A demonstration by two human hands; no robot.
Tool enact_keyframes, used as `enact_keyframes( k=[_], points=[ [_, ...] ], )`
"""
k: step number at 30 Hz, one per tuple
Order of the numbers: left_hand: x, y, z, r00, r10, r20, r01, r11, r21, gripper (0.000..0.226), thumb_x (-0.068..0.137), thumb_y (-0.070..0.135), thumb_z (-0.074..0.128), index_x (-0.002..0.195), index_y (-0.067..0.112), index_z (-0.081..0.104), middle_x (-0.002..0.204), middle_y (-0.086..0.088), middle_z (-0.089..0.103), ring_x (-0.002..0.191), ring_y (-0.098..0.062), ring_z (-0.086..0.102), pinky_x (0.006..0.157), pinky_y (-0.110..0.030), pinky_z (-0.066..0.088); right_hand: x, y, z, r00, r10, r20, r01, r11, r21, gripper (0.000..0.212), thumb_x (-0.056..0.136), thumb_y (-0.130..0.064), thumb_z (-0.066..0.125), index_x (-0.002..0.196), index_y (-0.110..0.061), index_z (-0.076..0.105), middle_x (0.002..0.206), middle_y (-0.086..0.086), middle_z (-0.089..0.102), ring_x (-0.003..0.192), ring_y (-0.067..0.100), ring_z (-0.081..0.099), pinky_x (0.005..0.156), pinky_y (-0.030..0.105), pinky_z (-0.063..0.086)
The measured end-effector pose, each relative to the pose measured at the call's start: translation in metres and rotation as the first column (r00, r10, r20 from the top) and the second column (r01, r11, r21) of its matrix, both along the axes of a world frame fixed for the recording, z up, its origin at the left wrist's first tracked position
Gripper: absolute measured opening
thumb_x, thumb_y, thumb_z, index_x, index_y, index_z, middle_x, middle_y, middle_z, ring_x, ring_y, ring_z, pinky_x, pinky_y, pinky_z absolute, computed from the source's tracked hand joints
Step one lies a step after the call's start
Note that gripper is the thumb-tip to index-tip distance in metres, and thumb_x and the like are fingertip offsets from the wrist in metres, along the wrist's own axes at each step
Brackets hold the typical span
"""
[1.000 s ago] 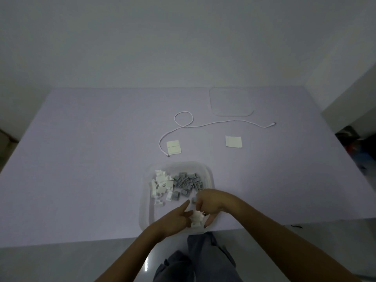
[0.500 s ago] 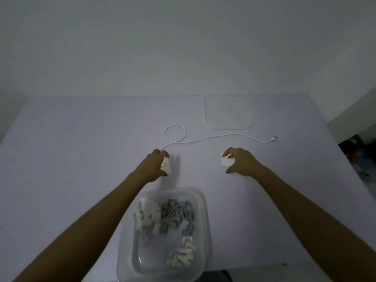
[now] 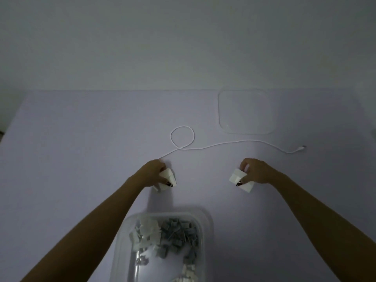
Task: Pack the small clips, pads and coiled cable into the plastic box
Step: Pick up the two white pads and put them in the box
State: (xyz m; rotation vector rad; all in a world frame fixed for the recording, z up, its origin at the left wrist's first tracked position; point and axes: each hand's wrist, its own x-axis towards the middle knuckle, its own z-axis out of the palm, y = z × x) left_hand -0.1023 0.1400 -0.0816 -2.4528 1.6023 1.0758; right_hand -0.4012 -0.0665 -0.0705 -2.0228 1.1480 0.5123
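Dim table (image 3: 81, 159); L hand (image 3: 151, 173) grip pinches pad (image 3: 168, 176), R hand (image 3: 255, 171) pinches second pad (image 3: 237, 177); box (image 3: 205, 220) cut off.

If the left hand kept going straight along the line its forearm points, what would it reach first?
Most likely the white cable: its near end lies just beyond the left hand, which grips a white pad. Farther along sits the cable's loop. Depth is uncertain from one view.

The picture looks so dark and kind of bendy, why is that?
Head view: the light is dim, so the table looks grey-purple; the wide lens bows its edges; soft shadows fall below the left hand and the pads; the clips in the box look smeared; the clear lid barely shows; the cable stays sharp enough.
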Motion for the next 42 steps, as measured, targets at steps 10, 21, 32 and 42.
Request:
enact_keyframes(
  k=[10, 21, 32, 42],
  points=[
    [-0.030, 0.019, 0.067, 0.828, 0.379, -0.414, -0.511, 0.814, -0.277, 0.034, 0.094, 0.036, 0.052, 0.094, 0.006, 0.068, 0.079, -0.006, 0.070, 0.068, -0.016, 0.065, 0.058, -0.025, 0.046, 0.066, 0.081, 0.062, 0.796, -0.511, 0.325, 0.277, 0.785, 0.555, 0.024, 0.095, -0.024, 0.056, 0.113, -0.010, 0.063, 0.092, 0.007, 0.068, 0.077, 0.019, 0.066, 0.075, 0.033, 0.059],
    [-0.081, 0.112, 0.127, 0.538, 0.369, -0.758, -0.785, 0.546, -0.292, 0.039, 0.103, 0.029, 0.028, 0.106, 0.005, 0.059, 0.076, -0.014, 0.065, 0.057, -0.015, 0.058, 0.055, -0.024, 0.047, 0.114, 0.189, 0.136, 0.724, -0.258, 0.639, 0.139, 0.963, 0.232, 0.029, 0.076, -0.019, 0.079, 0.091, -0.025, 0.055, 0.062, 0.000, 0.058, 0.066, 0.017, 0.058, 0.066, 0.038, 0.050],
    [-0.072, 0.171, 0.156, 0.706, 0.243, -0.665, -0.628, 0.648, -0.431, 0.053, 0.100, 0.048, 0.024, 0.077, 0.008, 0.050, 0.058, -0.002, 0.054, 0.053, -0.014, 0.047, 0.059, -0.028, 0.040, 0.110, 0.225, 0.189, 0.761, 0.308, 0.571, -0.263, 0.951, -0.162, 0.016, 0.074, -0.021, 0.079, 0.073, -0.026, 0.064, 0.063, -0.010, 0.057, 0.053, -0.001, 0.046, 0.052, 0.013, 0.034],
    [-0.086, 0.190, 0.167, 0.827, 0.135, -0.546, -0.501, 0.618, -0.606, 0.030, 0.099, 0.044, 0.032, 0.080, 0.043, 0.056, 0.060, 0.002, 0.057, 0.050, -0.011, 0.050, 0.053, -0.019, 0.041, 0.113, 0.235, 0.203, 0.801, 0.359, 0.479, -0.281, 0.932, -0.229, 0.039, 0.070, -0.036, 0.080, 0.093, -0.028, 0.050, 0.080, -0.004, 0.066, 0.058, 0.000, 0.052, 0.050, 0.014, 0.038]
  ],
)
